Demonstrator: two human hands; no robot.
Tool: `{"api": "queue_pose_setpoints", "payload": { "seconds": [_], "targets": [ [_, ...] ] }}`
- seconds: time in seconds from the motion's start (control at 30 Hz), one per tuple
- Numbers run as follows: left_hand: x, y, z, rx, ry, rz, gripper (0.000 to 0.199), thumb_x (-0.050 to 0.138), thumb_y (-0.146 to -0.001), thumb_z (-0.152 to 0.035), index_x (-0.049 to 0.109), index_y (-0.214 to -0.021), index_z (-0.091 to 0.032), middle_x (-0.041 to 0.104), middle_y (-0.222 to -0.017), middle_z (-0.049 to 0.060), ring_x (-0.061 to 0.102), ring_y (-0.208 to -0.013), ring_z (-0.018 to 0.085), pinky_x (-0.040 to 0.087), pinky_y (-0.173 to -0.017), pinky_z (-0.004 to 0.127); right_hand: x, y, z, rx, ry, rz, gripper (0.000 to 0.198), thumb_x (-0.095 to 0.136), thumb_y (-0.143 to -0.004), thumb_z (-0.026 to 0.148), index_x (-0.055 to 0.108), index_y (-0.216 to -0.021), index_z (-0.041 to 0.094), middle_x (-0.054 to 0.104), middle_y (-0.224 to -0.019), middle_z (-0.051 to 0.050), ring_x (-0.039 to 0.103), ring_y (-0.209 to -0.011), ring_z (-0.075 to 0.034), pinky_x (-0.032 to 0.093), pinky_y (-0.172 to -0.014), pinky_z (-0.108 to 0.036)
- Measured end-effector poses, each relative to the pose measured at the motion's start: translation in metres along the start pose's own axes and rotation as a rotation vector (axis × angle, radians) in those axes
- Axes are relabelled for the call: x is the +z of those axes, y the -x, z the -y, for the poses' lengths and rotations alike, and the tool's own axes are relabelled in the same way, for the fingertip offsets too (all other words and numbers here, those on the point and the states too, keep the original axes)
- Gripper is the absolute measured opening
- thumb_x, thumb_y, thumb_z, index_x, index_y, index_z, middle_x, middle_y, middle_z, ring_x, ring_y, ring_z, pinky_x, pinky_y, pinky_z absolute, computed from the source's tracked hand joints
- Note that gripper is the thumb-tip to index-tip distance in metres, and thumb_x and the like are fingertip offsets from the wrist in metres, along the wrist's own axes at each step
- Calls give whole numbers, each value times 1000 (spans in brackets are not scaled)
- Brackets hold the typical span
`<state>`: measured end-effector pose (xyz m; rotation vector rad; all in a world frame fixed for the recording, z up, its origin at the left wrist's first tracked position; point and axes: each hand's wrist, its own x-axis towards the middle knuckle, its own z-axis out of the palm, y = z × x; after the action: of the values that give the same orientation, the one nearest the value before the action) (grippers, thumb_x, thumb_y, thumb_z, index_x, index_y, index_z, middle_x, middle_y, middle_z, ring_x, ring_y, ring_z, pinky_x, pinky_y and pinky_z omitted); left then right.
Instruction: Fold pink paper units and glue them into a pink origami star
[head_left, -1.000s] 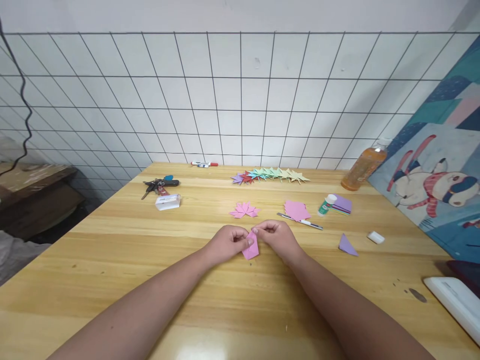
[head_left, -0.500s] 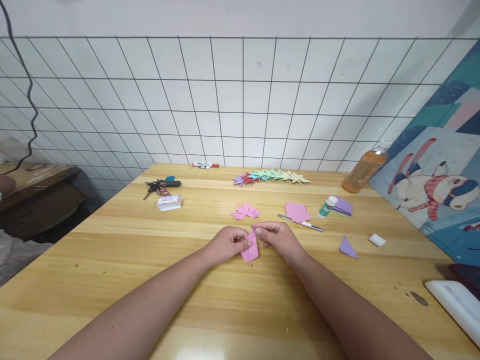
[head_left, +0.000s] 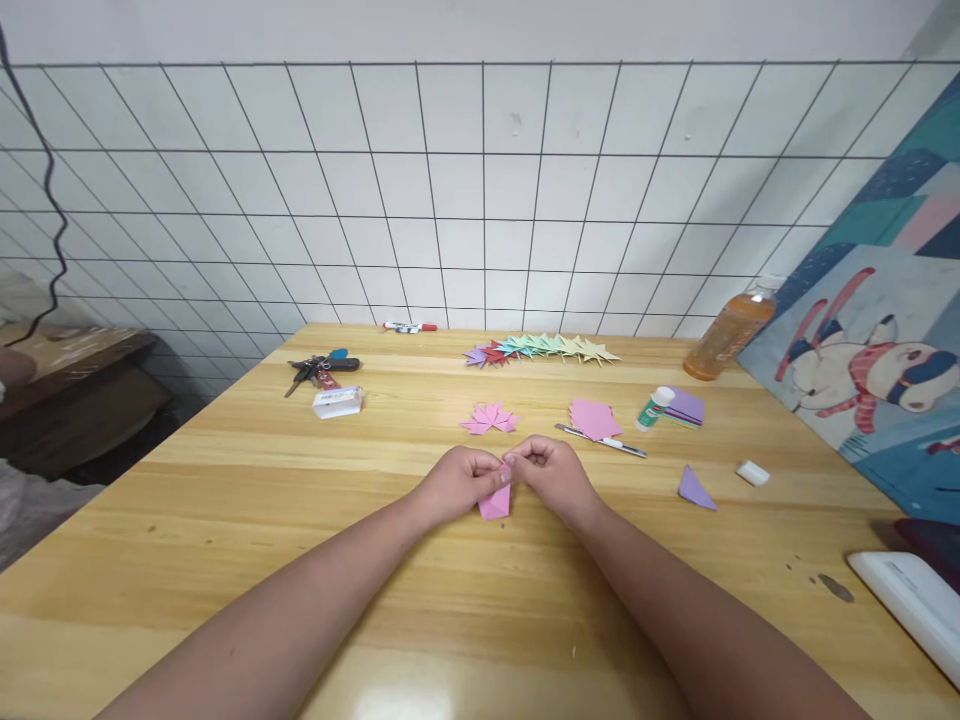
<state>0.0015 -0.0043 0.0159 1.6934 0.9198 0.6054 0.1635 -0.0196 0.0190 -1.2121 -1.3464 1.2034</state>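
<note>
The left hand (head_left: 461,482) has its grip closed on a small folded piece of pink paper (head_left: 495,502), thumb laid across its upper part. The right hand (head_left: 551,475) has its grip drawn together at the same paper's top tip, finger and thumb meeting there; how much paper lies between them is hidden. The folded paper is in front of the person, just above or touching the wooden table (head_left: 375,580); which of the two cannot be told.

The step in hand looks like shaping or creasing that top tip. The next move seems to call for a steady left grip and small, exact pressure from the right fingertips, with the paper's edges kept in line.

Taking the folded paper as landmark, just beyond it lies a fan of pointed pink paper pieces (head_left: 490,419). Beyond and to its right are a stack of flat pink paper sheets (head_left: 595,419), a slim white-and-dark pen-like tool (head_left: 611,443) and a green-and-white glue stick (head_left: 655,409). Farther right of it lies a purple paper triangle (head_left: 696,489). Well beyond it, near the wall, stretches a multicoloured row of pointed folded papers (head_left: 540,348).
</note>
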Motion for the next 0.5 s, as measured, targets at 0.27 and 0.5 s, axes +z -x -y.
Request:
{"api": "queue_pose_setpoints", "payload": {
  "seconds": [0.27,0.5],
  "targets": [
    [-4,-1,1,61,142,-158,36,59,-77,-43,62,-58,-12,52,-57,0,44,-56,11,32,-55,22,-4,-1,-2,82,-47,69,32,64,-69,42,64,-91,18,61,-73,-1,54,-60,-12,43,-46,-21],
    [-6,-4,3,-6,277,-260,31,63,-74,-42,70,-75,-12,65,-70,4,54,-65,14,39,-62,24,-2,2,-1,88,154,131,27,58,-73,42,68,-70,17,60,-64,-1,51,-57,-12,42,-52,-23]
  ]
}}
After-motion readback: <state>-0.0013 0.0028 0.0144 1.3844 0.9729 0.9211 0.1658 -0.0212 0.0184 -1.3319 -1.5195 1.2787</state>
